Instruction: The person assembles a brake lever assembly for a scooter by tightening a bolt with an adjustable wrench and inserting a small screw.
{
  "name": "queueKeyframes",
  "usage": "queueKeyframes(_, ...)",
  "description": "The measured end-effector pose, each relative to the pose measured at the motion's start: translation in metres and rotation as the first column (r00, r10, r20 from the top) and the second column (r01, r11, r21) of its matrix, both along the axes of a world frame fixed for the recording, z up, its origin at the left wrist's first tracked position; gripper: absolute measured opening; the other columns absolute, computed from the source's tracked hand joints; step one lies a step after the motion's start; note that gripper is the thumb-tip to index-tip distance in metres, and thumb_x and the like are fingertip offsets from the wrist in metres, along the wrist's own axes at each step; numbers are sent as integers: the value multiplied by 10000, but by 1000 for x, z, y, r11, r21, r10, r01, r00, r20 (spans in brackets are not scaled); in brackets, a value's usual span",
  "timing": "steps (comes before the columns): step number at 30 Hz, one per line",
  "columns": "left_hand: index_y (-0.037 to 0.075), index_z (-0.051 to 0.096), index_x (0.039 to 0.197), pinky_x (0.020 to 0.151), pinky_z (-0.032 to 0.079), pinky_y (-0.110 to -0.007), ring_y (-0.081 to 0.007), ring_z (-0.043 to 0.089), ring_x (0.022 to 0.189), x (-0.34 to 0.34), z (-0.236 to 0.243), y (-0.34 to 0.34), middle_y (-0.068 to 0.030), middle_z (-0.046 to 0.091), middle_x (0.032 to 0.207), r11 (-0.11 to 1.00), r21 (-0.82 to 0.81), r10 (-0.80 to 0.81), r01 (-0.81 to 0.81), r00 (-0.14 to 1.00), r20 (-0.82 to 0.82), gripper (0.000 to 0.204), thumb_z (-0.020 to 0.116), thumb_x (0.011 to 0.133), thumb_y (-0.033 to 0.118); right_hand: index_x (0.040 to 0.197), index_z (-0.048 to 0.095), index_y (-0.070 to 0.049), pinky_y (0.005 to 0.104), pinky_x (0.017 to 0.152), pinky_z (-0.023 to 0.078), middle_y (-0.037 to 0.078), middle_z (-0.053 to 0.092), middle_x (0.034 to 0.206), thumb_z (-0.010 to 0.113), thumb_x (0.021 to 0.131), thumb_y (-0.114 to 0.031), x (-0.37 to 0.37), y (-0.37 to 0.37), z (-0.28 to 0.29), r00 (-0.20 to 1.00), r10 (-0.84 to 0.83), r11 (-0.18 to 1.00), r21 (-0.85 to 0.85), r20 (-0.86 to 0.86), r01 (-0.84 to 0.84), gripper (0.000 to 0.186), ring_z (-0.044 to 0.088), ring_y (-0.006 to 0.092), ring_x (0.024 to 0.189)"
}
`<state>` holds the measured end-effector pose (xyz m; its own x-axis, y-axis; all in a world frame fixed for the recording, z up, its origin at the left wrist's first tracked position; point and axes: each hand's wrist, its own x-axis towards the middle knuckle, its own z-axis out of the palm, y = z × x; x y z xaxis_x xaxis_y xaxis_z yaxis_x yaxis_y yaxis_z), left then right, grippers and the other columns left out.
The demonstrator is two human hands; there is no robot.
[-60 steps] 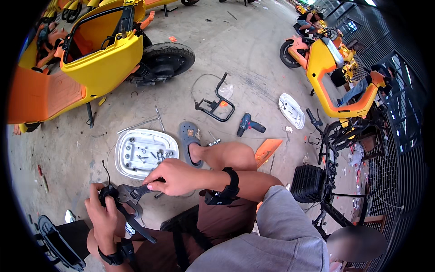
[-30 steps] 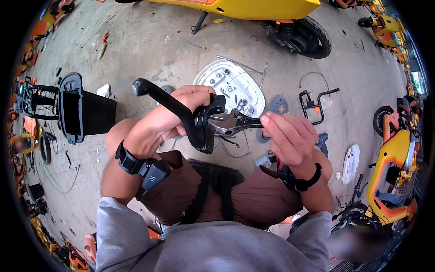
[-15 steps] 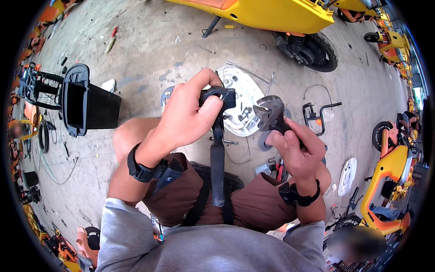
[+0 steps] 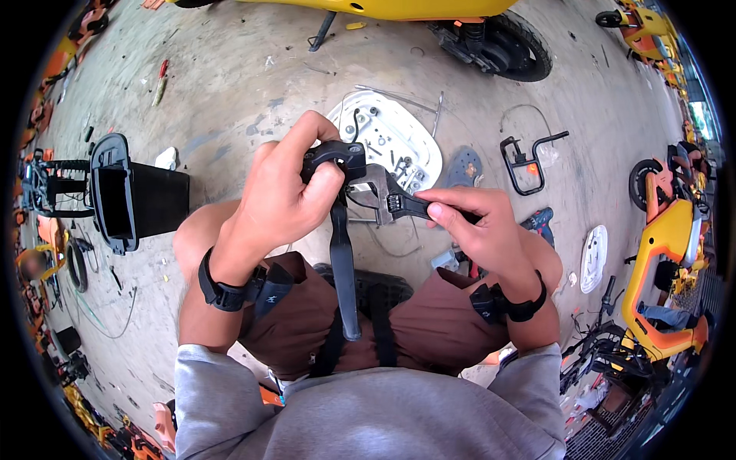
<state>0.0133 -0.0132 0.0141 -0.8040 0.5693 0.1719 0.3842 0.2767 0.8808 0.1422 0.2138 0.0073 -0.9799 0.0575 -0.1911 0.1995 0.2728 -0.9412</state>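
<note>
My left hand (image 4: 280, 192) is closed round the clamp end of a black brake lever (image 4: 344, 268), whose long blade hangs down over my lap. From the right, my right hand (image 4: 484, 230) grips a dark adjustable wrench (image 4: 392, 201) by its handle, thumb on top. The wrench's jaws meet the lever's clamp just below its block; whether they are seated on a part there I cannot tell. Behind both hands, a white tray-like panel (image 4: 420, 126) lies on the floor with several small bolts and metal parts in it.
A yellow scooter (image 4: 368, 9) with a black wheel (image 4: 517, 46) stands ahead. On the floor lie a black bin-shaped box (image 4: 161, 201) at left, and a blue clog (image 4: 464, 165), a black tube bracket (image 4: 525, 169), a power drill (image 4: 540, 222) and a white panel (image 4: 593, 261) at right.
The wrench has moved left and turned, from apart to against the lever's clamp. My left hand has shifted slightly left with the lever, and the whole view has tilted lower.
</note>
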Motion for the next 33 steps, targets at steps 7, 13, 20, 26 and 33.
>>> queueKeyframes(7,13,554,892,493,438,-358,-299,531,457,-6,-2,-9,-134,493,554,981,-147,-151,125,972,-182,166,538,735,65,1095,718,-16,207,608,461,22,669,748,637,915,-58,-7,7,2,970,120,985,-149,210,-89,202,604,48,697)
queueKeyframes(13,7,566,899,491,432,-354,-308,517,444,-5,-5,-5,-134,501,563,965,-222,-195,143,953,-233,170,541,735,44,1095,724,-33,199,587,451,23,675,725,645,912,-67,-2,4,-1,972,64,994,-99,226,-42,202,588,33,660)
queueKeyframes(20,5,555,911,484,435,-351,-266,572,453,-6,-10,-2,-118,537,544,966,-231,-145,118,984,-101,158,509,766,49,1033,743,-66,231,600,435,81,727,781,701,860,-111,3,-4,-10,994,12,982,187,-107,8,183,643,117,629)
queueKeyframes(26,9,547,925,487,427,-345,-261,537,467,-7,-9,3,-145,510,532,992,-127,-6,22,992,125,147,529,806,94,987,755,-86,268,583,357,61,725,787,718,837,-124,6,-13,-13,962,-28,943,312,-271,116,159,629,161,598)
queueKeyframes(33,-5,557,881,527,391,-265,-66,455,600,-12,-8,2,-17,533,643,1000,1,-1,1,930,367,117,482,866,84,1017,734,-61,297,537,333,35,706,805,790,736,-61,8,-12,-18,789,133,826,507,-600,246,287,603,133,611)
